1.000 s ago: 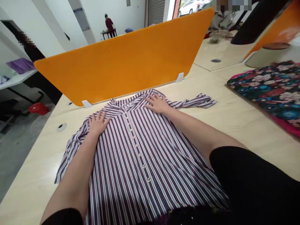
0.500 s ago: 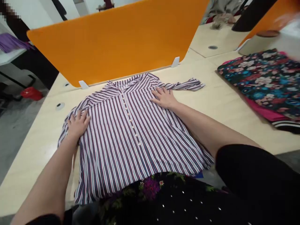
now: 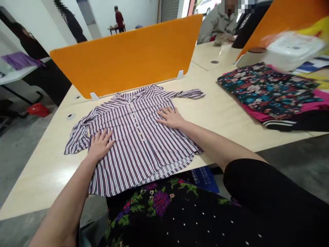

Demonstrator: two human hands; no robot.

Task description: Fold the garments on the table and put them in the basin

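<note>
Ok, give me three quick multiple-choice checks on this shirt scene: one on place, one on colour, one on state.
1. Where does the right hand rest?
A. On the striped shirt, right of the button row
B. On the orange divider
C. On the floral fabric

2. What colour is the divider?
A. Blue
B. Orange
C. Green

3. How is the left hand?
A. Clenched around a sleeve
B. Lifted off the table
C. Flat, fingers spread on the shirt

Answers: 1 A, palm lies on the stripes; 2 B, the panel is plainly orange; 3 C, fingers splayed against the cloth.
</note>
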